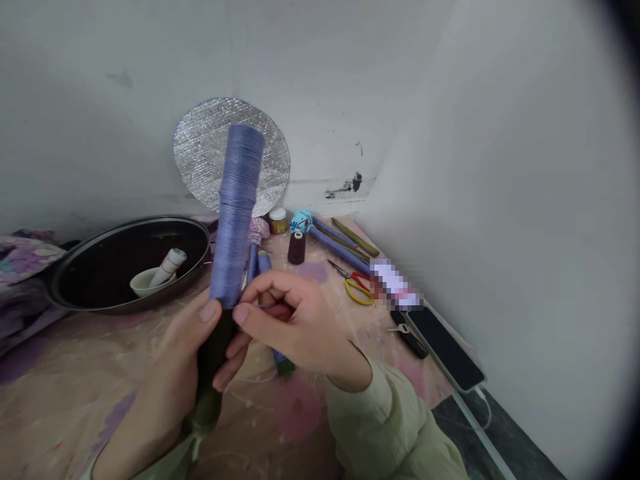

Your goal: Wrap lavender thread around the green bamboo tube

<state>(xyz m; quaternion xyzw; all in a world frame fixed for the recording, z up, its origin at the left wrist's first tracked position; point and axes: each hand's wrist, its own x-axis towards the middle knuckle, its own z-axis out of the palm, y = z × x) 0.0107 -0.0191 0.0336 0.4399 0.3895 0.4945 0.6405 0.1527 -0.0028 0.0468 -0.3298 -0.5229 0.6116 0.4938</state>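
A thick rod (pixel 236 220), tilted a little to the right, fills the middle of the view. Blue-violet thread is wound closely around its upper part, with a ridge partway up like a bamboo joint. Below the winding the rod is bare and dark green. My left hand (pixel 183 353) is closed around this bare part, its thumb at the lower edge of the winding. Close beside it, my right hand (pixel 295 320) pinches the blue thread (pixel 267 305) where it leaves the rod. Partly behind my hands lie other blue-wrapped pieces (pixel 264 261).
At left a black pan (pixel 65 303) holds a white bowl (pixel 143 285) with a rolled white item. A silver foil disc (pixel 200 150) leans on the wall. Right are a dark thread spool (pixel 297 249), red-and-yellow-handled scissors (pixel 359 293), green sticks (pixel 355 237) and a phone (pixel 447 350).
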